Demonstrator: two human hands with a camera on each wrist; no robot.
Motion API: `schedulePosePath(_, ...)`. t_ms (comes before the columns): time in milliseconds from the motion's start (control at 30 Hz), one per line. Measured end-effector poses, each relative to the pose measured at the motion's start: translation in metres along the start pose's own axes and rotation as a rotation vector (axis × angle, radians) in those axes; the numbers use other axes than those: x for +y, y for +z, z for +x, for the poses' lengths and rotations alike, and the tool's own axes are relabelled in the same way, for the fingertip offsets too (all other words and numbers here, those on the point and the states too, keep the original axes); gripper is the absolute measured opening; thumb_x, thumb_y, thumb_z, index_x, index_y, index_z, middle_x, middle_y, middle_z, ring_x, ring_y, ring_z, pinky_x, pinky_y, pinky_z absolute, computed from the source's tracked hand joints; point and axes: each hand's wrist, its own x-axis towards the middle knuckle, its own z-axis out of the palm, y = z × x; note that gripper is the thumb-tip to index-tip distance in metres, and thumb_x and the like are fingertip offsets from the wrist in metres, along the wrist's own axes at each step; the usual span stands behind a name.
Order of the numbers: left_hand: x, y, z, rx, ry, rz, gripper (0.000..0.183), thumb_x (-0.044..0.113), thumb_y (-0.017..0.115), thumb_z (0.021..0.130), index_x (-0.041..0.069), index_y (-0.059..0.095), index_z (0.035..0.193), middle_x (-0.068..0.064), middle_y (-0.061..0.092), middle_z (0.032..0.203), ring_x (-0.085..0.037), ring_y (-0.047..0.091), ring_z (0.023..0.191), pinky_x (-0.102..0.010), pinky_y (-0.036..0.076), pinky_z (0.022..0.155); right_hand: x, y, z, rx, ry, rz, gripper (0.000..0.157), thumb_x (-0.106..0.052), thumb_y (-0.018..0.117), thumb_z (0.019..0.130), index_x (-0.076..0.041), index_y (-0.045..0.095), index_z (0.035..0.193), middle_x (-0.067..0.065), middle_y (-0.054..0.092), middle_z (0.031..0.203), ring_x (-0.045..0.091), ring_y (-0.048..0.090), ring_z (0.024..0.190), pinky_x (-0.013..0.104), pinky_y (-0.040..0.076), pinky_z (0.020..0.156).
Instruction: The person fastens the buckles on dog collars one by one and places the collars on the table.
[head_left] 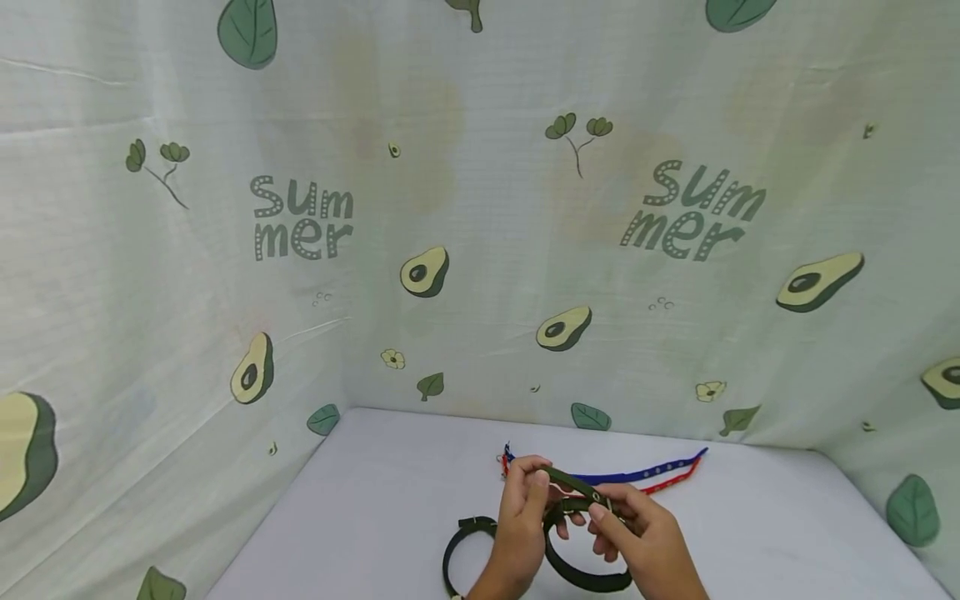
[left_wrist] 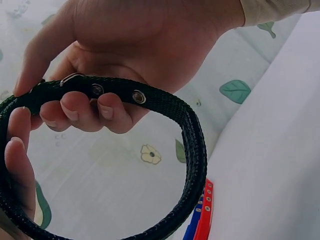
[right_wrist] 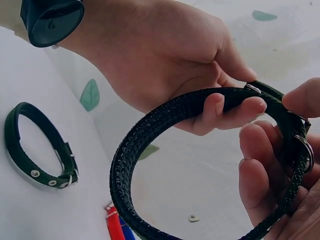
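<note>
Between both hands is a dark green pet collar (head_left: 592,578), a woven band with metal-rimmed holes, bent into a loop. My left hand (head_left: 517,517) holds one part of the strap, thumb against fingers. My right hand (head_left: 648,537) pinches the strap by a metal fitting. In the left wrist view, the right hand (left_wrist: 150,45) curls its fingertips under the band beside the eyelets (left_wrist: 139,96). The right wrist view shows the left hand (right_wrist: 170,55) gripping the band from above, near a metal ring (right_wrist: 306,155). Fingers partly hide the buckle area.
A second dark green collar (head_left: 446,567) lies looped on the white table (head_left: 360,500), left of the hands. Behind them lie a blue collar (head_left: 637,476) and a red collar (head_left: 678,479). A patterned cloth (head_left: 480,225) rises behind the table. A black watch (right_wrist: 55,20) is on the left wrist.
</note>
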Motion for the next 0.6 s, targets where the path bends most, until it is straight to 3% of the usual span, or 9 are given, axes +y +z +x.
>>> schedulePosePath(133,-0.002,0.001,0.001,0.003,0.006,-0.034,0.031,0.023,0.036,0.111,-0.004,0.033,0.126,-0.022,0.061,0.102,-0.014,0.066,0.072,-0.02,0.049,0.058,-0.001,0.0,-0.001,0.019,-0.021,-0.006,0.028,-0.018,0.07,0.095,0.003,0.065,0.112,0.012,0.064,0.079,0.024,0.063,0.06,0.034,0.055,0.055)
schedulePosePath(267,-0.005,0.005,0.0,-0.024,-0.022,-0.065,0.029,0.015,0.05,0.106,-0.004,0.039,0.125,-0.018,0.059,0.106,-0.012,0.065,0.073,-0.02,0.05,0.059,0.001,0.003,-0.003,0.065,-0.075,0.013,0.02,-0.012,0.068,0.095,0.001,0.066,0.11,0.011,0.063,0.076,0.023,0.062,0.057,0.035,0.054,0.052)
schedulePosePath(467,-0.007,0.011,-0.002,-0.028,-0.077,0.059,0.022,0.011,0.067,0.095,-0.002,0.057,0.11,-0.005,0.067,0.09,-0.009,0.064,0.071,-0.02,0.051,0.061,0.005,0.005,-0.002,0.119,-0.142,0.052,0.016,-0.008,0.062,0.099,0.001,0.066,0.111,0.009,0.062,0.073,0.022,0.06,0.054,0.034,0.053,0.049)
schedulePosePath(600,-0.008,0.012,-0.003,-0.031,-0.021,0.115,0.019,0.011,0.066,0.097,-0.001,0.064,0.11,-0.008,0.063,0.098,-0.008,0.064,0.071,-0.021,0.052,0.062,0.008,0.005,-0.001,0.118,-0.181,0.067,0.018,-0.008,0.059,0.101,0.002,0.065,0.114,0.009,0.062,0.073,0.021,0.06,0.054,0.034,0.052,0.047)
